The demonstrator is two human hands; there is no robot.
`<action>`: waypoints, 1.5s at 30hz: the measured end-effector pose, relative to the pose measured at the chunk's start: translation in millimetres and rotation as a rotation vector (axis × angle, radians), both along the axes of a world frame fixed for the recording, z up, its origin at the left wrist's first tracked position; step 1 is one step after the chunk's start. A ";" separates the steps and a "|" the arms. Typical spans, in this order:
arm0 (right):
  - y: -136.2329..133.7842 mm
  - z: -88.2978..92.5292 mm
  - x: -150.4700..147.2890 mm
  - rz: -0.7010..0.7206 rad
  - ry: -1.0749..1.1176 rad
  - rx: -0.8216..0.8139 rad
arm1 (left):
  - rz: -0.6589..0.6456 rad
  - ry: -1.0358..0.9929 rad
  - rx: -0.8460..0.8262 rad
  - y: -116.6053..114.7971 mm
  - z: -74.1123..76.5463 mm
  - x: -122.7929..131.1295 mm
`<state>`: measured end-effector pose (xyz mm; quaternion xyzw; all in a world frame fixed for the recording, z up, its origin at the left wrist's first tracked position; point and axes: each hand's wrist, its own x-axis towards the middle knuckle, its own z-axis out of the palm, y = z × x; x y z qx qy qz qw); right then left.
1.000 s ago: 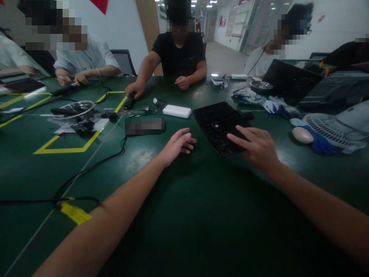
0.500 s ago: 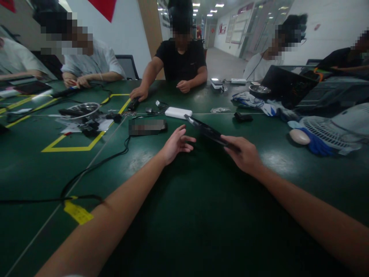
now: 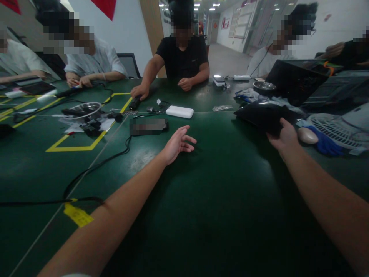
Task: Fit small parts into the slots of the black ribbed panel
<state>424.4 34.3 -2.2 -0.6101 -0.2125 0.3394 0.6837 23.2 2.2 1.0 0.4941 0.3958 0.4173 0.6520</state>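
Observation:
My right hand (image 3: pixel 284 137) grips the near edge of a flat black tray (image 3: pixel 263 114) and holds it above the green table (image 3: pixel 201 200), over toward the right side. My left hand (image 3: pixel 178 143) rests on the table in the middle with its fingers loosely spread and nothing in them. A white power bank (image 3: pixel 180 112) lies a little beyond the left hand.
Several people sit around the table's far side. A metal bowl (image 3: pixel 85 109) and small black parts lie inside yellow tape lines at left. A black cable with a yellow tag (image 3: pixel 77 215) crosses near my left arm. A white fan (image 3: pixel 340 129), blue glove and laptop crowd the right.
My right hand has lifted the black tray off the table's middle and carried it to the right. My left hand has stayed in place.

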 end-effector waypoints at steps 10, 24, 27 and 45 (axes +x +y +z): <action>-11.2 11.3 -23.4 0.018 0.128 0.240 | 0.018 0.008 0.025 2.9 -3.9 1.6; -86.3 0.8 -155.6 0.775 -1.867 0.447 | -0.046 -0.090 0.007 -1.5 -2.3 1.8; -90.0 -2.6 -159.2 0.938 -1.805 0.547 | 0.007 -0.051 -0.018 -3.2 1.4 2.6; 21.7 -22.2 -38.4 0.291 -1.544 -0.205 | -0.615 0.230 -0.062 10.2 12.0 -17.4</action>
